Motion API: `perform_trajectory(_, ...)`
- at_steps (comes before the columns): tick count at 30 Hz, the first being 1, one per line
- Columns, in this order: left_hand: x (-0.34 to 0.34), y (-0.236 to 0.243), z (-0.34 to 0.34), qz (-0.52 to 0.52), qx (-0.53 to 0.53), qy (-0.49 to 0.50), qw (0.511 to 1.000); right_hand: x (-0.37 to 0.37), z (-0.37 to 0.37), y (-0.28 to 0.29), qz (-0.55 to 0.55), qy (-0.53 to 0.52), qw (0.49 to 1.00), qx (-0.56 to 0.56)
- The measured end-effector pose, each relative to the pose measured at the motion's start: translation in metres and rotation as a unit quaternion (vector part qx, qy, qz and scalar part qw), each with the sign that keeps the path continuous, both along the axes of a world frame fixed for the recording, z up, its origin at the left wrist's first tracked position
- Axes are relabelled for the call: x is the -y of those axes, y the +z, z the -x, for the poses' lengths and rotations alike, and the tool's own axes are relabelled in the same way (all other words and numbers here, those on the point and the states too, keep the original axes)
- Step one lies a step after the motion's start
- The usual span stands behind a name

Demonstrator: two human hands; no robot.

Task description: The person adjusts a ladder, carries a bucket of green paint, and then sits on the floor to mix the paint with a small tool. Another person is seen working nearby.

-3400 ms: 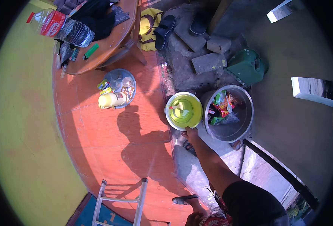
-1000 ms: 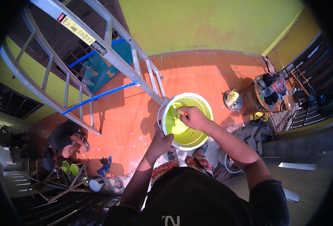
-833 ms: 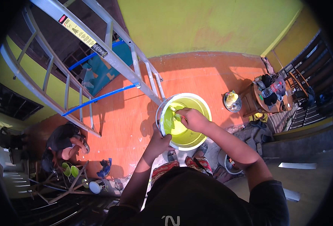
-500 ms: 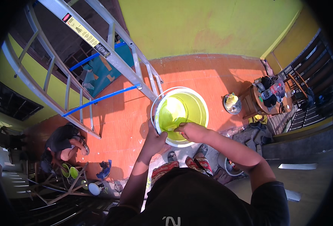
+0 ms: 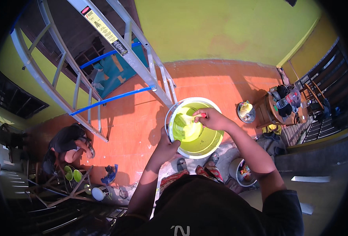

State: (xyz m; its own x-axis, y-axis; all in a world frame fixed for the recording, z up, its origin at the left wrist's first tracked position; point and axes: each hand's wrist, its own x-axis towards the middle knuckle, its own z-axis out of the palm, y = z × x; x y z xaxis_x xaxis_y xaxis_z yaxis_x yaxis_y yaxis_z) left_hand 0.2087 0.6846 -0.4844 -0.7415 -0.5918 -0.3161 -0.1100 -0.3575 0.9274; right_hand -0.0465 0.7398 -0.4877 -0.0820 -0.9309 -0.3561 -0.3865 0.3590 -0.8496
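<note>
**Right hand (image 5: 213, 119) and brush (image 5: 189, 118) moved from the near rim of the bucket (image 5: 201, 148) toward its middle**

The fingers of the right hand grasp the brush by its red-ended handle; the pale head points left, over yellow-green liquid (image 5: 182, 134). The left hand (image 5: 168, 149) grasps the bucket at its near-left rim, thumb over the edge. In this view the bucket overlaps the near edge of the orange floor (image 5: 126, 155). A ladder (image 5: 137, 66) stands beyond, to the left; a grey tub (image 5: 243, 185) of coloured scraps (image 5: 244, 171) is at near right.
</note>
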Motion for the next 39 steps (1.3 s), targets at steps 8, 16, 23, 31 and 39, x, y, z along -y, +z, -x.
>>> perform_trajectory(8, 0.008, -0.001, -0.011, 0.004, 0.024, -0.014, 1.0, -0.004, 0.011, 0.023, -0.037, -0.086, 0.994, 0.06)
perform_trajectory(16, 0.018, -0.006, -0.013, 0.027, 0.03, -0.053, 0.998, 0.002, -0.019, -0.003, 0.071, -0.049, 0.973, -0.214)
perform_trajectory(23, 0.024, -0.009, -0.008, 0.228, 0.054, -0.069, 0.97, 0.006, -0.073, -0.026, 0.223, 0.04, 0.94, -0.254)
perform_trajectory(31, 0.035, -0.013, -0.021, 0.162, 0.09, -0.028, 0.982, -0.008, -0.072, -0.023, 0.09, 0.202, 0.934, -0.28)
perform_trajectory(39, 0.037, -0.019, -0.03, 0.18, 0.102, -0.056, 0.977, 0.005, -0.062, -0.017, 0.08, 0.162, 0.905, -0.384)
